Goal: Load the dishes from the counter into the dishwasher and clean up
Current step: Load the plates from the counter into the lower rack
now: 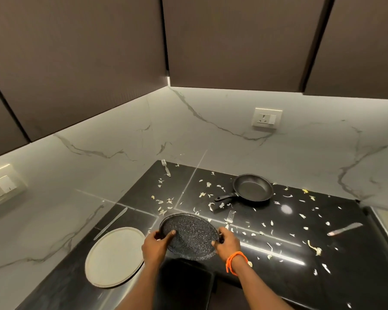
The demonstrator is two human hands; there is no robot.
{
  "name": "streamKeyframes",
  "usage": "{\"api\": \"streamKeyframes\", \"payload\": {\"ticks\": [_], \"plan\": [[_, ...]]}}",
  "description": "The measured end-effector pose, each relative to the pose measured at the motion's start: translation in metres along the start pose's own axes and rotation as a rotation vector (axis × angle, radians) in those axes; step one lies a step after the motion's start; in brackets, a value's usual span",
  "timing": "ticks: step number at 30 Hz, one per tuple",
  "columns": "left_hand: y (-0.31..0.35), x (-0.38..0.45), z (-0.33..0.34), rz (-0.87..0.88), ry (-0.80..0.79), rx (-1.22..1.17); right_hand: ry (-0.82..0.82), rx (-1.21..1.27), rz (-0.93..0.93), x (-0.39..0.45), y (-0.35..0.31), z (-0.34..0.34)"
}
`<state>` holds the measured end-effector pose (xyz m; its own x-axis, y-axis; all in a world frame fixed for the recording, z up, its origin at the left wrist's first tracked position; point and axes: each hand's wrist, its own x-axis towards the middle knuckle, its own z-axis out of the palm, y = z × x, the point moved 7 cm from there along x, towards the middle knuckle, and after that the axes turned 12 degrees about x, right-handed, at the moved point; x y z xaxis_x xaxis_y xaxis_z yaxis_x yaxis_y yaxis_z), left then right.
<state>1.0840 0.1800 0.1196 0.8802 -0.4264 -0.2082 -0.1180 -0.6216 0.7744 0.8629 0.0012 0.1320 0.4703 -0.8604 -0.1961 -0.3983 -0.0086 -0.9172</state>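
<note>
A dark speckled plate (189, 233) is tilted up off the black counter (323, 276). My left hand (155, 245) grips its left rim and my right hand (227, 243), with an orange band at the wrist, grips its right rim. A pale round plate (114, 257) lies flat on the counter to the left. A black frying pan (253, 187) sits farther back, handle pointing left. One fork (229, 218) lies just right of the speckled plate, another fork (166, 167) at the back wall. One knife (111, 222) lies behind the pale plate, a second knife (344, 229) at the right.
Several pale food scraps (314, 248) are scattered over the counter, mostly centre and right. Marble walls close the corner at left and back, with a socket (267, 118) on the back wall and another socket (0, 186) at left. Dark cabinets hang overhead.
</note>
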Motion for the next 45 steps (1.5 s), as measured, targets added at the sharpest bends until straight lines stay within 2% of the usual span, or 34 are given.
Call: {"api": "streamKeyframes", "payload": {"ticks": [8, 12, 18, 25, 34, 39, 45], "plan": [[0.086, -0.033, 0.039, 0.158, -0.089, -0.055, 0.179, 0.079, -0.033, -0.023, 0.011, -0.088], [0.131, -0.067, 0.085, 0.256, -0.167, -0.057, 0.304, 0.091, -0.045, -0.047, 0.022, -0.158], [0.189, -0.145, 0.161, 0.384, -0.286, 0.021, 0.478, 0.088, -0.014, -0.097, 0.075, -0.271], [0.24, -0.269, 0.26, 0.52, -0.472, 0.084, 0.646, 0.1, 0.067, -0.181, 0.159, -0.4], [0.272, -0.467, 0.395, 0.711, -0.73, 0.175, 0.889, 0.174, 0.242, -0.352, 0.252, -0.535], [0.25, -0.563, 0.477, 0.853, -0.932, 0.326, 1.047, 0.186, 0.357, -0.458, 0.309, -0.572], [0.266, -0.667, 0.546, 1.0, -1.071, 0.442, 1.223, 0.242, 0.502, -0.524, 0.364, -0.609]]}}
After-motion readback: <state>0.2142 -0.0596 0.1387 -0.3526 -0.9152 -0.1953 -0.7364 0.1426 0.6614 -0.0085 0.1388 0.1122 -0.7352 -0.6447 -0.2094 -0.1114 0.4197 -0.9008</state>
